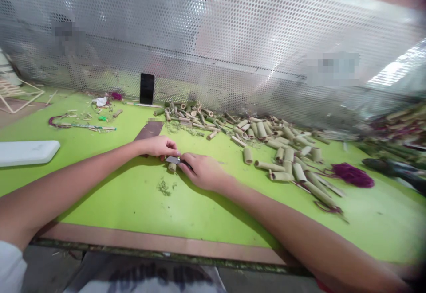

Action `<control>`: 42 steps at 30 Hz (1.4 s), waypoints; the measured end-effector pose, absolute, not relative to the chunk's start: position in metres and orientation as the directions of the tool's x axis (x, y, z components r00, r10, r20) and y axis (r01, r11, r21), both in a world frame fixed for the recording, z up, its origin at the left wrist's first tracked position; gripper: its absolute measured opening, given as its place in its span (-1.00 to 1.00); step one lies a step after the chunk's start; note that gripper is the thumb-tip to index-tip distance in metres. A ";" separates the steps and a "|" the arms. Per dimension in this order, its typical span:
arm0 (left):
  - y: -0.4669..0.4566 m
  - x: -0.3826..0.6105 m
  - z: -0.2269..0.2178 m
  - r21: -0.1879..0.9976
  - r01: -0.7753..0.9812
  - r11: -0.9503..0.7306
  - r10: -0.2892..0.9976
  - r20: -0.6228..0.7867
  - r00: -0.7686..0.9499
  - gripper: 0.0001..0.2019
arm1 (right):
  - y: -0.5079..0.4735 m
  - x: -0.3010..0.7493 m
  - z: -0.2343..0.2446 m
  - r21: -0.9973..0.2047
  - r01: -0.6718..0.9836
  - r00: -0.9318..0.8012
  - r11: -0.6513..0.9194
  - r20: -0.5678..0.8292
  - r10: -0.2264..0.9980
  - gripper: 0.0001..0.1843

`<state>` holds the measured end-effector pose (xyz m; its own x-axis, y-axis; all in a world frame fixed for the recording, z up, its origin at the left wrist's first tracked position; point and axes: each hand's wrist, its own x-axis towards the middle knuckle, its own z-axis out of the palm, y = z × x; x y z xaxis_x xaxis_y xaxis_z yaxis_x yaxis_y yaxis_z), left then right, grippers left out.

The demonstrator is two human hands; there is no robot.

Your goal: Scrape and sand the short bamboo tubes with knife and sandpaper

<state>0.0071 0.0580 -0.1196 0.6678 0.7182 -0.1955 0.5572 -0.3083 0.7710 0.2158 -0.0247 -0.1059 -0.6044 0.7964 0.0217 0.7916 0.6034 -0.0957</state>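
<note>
My right hand (203,171) is closed round the dark handle of a small knife (172,159), whose blade points left. Just under the blade a short piece of bamboo (172,167) shows on the green table top. My left hand (158,146) meets the right one near the blade, its thumb and fingers curled together; whatever they pinch is too small to make out. Behind the left wrist lies a flat brown slab (151,130). Green shavings (164,187) are scattered in front of the hands.
Many cut bamboo tubes (261,130) spread over the back and right. Purple yarn (353,174) lies beyond them, near a dark tool (392,169). A phone (147,89) leans on the perforated metal screen (233,40). A white block (29,152) sits at left.
</note>
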 end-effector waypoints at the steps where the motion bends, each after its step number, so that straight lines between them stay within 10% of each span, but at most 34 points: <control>1: 0.058 0.007 -0.120 0.780 0.548 -0.303 0.716 -0.193 0.671 -0.43 | -0.025 0.216 -0.106 -0.093 0.781 -0.618 0.618 0.025 0.786 -0.66; 31: 0.058 0.006 -0.116 0.724 0.621 -0.299 0.794 -0.172 0.583 -0.47 | -0.038 0.229 -0.097 -0.081 0.694 -0.720 0.716 -0.064 0.691 -0.70; 42: 0.057 0.006 -0.119 0.722 0.598 -0.348 0.780 -0.132 0.612 -0.42 | -0.032 0.211 -0.105 -0.038 0.831 -0.551 0.554 0.068 0.832 -0.67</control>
<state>0.0060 0.0569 -0.1189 0.6121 0.7797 -0.1320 0.5985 -0.3477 0.7218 0.2113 -0.0319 -0.1054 -0.5511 0.8316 0.0684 0.8315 0.5542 -0.0382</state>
